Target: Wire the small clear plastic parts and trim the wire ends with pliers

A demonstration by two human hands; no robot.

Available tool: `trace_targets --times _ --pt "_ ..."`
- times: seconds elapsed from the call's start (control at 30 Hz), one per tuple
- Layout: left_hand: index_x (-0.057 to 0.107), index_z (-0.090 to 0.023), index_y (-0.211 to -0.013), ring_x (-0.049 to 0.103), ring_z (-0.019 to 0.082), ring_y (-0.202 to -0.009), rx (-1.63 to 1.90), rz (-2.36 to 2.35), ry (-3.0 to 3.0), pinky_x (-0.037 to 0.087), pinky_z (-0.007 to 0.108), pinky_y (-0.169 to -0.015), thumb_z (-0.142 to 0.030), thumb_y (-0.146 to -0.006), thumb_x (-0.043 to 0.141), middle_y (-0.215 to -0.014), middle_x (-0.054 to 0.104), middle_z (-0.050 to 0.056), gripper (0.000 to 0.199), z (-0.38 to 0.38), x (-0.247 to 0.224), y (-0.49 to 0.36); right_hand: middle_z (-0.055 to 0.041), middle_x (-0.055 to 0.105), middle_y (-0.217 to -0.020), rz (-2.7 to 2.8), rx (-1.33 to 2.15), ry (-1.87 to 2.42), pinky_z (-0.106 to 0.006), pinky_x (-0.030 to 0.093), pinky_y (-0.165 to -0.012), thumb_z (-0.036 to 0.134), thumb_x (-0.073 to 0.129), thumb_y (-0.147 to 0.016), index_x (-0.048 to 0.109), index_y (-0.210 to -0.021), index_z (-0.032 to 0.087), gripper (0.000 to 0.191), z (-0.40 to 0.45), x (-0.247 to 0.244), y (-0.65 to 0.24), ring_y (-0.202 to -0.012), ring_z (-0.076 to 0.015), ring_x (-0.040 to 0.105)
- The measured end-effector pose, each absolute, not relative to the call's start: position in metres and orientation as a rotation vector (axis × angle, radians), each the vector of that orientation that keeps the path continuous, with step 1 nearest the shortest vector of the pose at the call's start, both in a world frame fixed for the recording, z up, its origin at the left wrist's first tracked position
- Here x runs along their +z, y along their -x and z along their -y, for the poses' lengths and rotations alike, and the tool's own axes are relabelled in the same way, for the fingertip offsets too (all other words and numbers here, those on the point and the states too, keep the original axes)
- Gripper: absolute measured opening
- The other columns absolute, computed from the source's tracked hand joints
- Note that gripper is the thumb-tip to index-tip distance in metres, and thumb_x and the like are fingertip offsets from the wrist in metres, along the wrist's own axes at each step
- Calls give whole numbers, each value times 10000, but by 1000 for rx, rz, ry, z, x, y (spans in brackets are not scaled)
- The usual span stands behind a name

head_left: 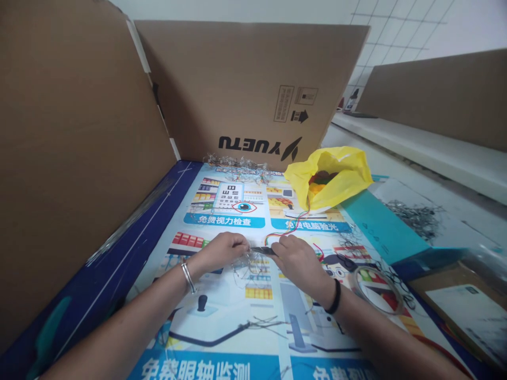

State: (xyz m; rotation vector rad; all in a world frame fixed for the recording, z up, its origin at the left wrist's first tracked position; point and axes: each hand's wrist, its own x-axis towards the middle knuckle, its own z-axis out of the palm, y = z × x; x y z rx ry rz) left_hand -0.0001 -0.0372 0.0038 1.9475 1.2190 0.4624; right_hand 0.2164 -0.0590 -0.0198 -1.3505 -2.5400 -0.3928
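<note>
Near the middle of the printed sheet, my left hand [226,252] is closed in a pinch on thin silvery wire [253,264], whose loose loops hang below the fingers. My right hand [300,262] is closed around a slim, dark, pointed tool [263,250]. Its tip reaches to my left fingertips; its exact kind is not clear, and my palm hides the rest. Red, green and yellow cords [291,230] run from the yellow bag [340,192] toward my hands. Some red and green cord shows just beyond my right hand.
Tall cardboard panels [237,79] stand at the left and back. A tangle of wire [237,163] lies along the back edge. Wire pieces [263,323] lie in front of my hands. At right are a tape roll [356,287], a blue box [390,227] and a dark wire heap [415,217].
</note>
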Motion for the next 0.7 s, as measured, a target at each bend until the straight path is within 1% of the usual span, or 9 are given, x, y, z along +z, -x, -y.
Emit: trace_targets --times 0.13,0.23,0.43,0.7 --pt "610 -153 -681 433 105 -597 413 -1200 -1953 316 200 -557 -257 -738 424 -622 530 -22 221 37 2 1 -40 559 -753 2552 -445 1325 -295 281 -639 268 536 -826 567 -753 186 114 59 -20 -215 -742 -182 478" --pt "613 -148 -696 408 96 -578 403 -1180 -1906 305 199 -540 -259 -732 436 -615 512 -26 212 36 1 1 -41 562 -754 2550 -433 1339 -295 282 -636 276 537 -827 565 -746 185 124 60 -20 -214 -741 -182 480" --pt "568 -147 -677 320 71 -498 383 -1135 -1791 254 195 -468 -277 -715 481 -550 408 -52 160 37 1 1 -28 579 -746 2540 -220 1418 -266 315 -647 334 541 -830 576 -770 188 162 63 -20 -211 -735 -162 507" --pt "562 -148 -673 319 60 -480 407 -1119 -1736 259 191 -462 -273 -699 509 -543 416 -57 139 37 2 0 -31 589 -768 2544 -79 1461 -250 335 -649 353 495 -854 577 -786 186 199 64 -20 -209 -757 -159 526"
